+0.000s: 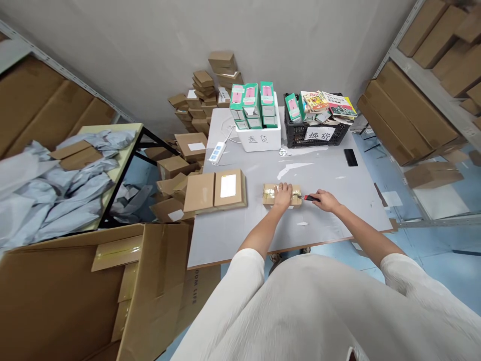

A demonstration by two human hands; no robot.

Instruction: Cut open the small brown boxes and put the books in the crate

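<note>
A small cardboard box [268, 196] with shiny tape across its top lies near the front middle of the grey table [259, 230]. My left hand [283, 194] presses on the top of this box, its fingers spread. Just right of the box, my right hand [324, 200] is closed around a red and black cutter [311, 198]. The cutter points left, and its tip meets the box's right end at the tape. Left of my hands, an open cardboard box [200, 192] with a labelled flap [228, 186] rests on the table.
Behind are a white bin [259, 141] of green and pink boxes, a black crate [300, 136] with books, a power strip [217, 152] and a phone [350, 157]. A large open carton [161, 291] stands at the lower left. Stacked boxes [195, 113] lie beyond the table's left edge.
</note>
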